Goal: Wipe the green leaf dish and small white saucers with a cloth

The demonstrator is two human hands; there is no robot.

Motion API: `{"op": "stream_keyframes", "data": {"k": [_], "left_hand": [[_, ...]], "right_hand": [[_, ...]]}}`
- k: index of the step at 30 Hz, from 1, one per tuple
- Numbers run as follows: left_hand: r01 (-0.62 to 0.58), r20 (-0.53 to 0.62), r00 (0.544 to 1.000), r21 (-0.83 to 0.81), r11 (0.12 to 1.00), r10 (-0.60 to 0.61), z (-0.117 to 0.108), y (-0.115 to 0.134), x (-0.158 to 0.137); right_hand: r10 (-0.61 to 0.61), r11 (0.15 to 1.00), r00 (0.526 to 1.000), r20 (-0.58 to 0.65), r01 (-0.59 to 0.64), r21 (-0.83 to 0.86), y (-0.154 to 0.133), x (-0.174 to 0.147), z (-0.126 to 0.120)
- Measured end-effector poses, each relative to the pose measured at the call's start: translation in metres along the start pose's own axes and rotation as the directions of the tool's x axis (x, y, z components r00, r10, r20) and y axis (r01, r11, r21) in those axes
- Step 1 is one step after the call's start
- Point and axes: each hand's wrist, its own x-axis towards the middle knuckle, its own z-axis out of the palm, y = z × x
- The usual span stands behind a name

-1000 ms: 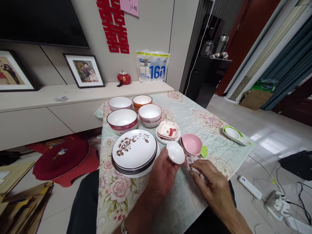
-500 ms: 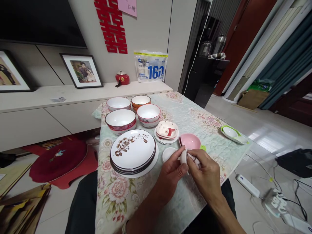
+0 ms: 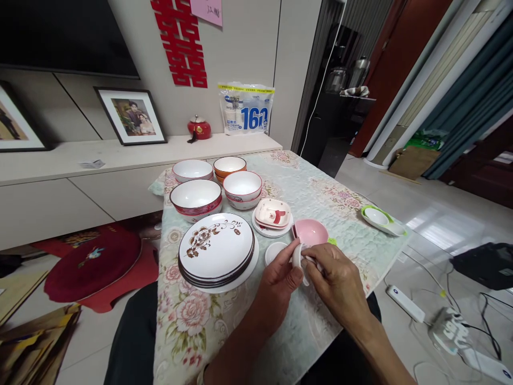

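My left hand [image 3: 280,283] grips a small white dish [image 3: 297,256] by its rim, thumb on the near side. The dish is tilted up, its edge facing me. My right hand [image 3: 334,272] is closed against the dish's right side, fingers bunched round a whitish, crumpled cloth [image 3: 319,265] that mostly hides behind them. Just left of my fingers lies a small round white dish [image 3: 276,252], partly covered by my left hand. Behind both hands sits a pink bowl [image 3: 310,232].
Brown-flowered plates [image 3: 216,246] are stacked at the left. Behind them stand several bowls, among them a white bowl with a red rim [image 3: 242,184]. Square dishes with a red print [image 3: 273,213] rest on round plates. A long dish [image 3: 395,229] bearing smaller ones lies near the table's right edge.
My right hand has shifted slightly on the white dish, and less of the crumpled cloth shows now. The dish stays in my left hand. The whole view has moved a little.
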Motion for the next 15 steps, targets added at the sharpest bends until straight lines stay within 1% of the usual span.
{"op": "stream_keyframes", "data": {"k": [2,3,4,6,7,8,11,13,15], "left_hand": [[-0.011,0.034,0.999,0.011,1.000,0.010,-0.003,-0.004,0.000],[-0.017,0.048,0.999,0.018,1.000,0.016,-0.004,-0.006,0.000],[-0.020,0.055,0.998,0.027,0.999,0.019,-0.005,-0.007,0.000],[-0.020,0.050,0.999,0.044,0.999,0.018,-0.007,-0.007,0.000],[-0.021,0.041,0.999,0.049,0.999,0.019,-0.007,-0.006,0.000],[-0.022,0.028,0.999,0.049,0.999,0.021,-0.007,-0.005,0.000],[-0.025,-0.019,1.000,0.031,0.999,0.025,-0.003,0.001,0.001],[-0.012,-0.047,0.999,-0.001,1.000,0.012,0.000,0.004,0.001],[0.000,-0.064,0.998,-0.032,1.000,-0.002,0.002,0.006,0.001]], "right_hand": [[0.065,0.998,0.992,-0.110,-0.064,0.017,-0.002,-0.001,0.007],[0.110,0.993,0.985,-0.130,-0.102,0.067,-0.003,0.000,0.009],[0.157,0.981,0.980,-0.120,-0.140,0.136,-0.005,0.000,0.010],[0.207,0.938,0.978,-0.029,-0.190,0.291,-0.008,0.003,0.008],[0.190,0.916,0.981,0.029,-0.188,0.355,-0.009,0.004,0.004],[0.148,0.899,0.986,0.082,-0.169,0.403,-0.010,0.006,0.001],[-0.026,0.889,0.979,0.201,-0.070,0.452,-0.011,0.010,-0.013],[-0.093,0.917,0.962,0.255,-0.017,0.399,-0.009,0.011,-0.019],[-0.103,0.961,0.959,0.265,0.028,0.274,-0.006,0.009,-0.020]]}}
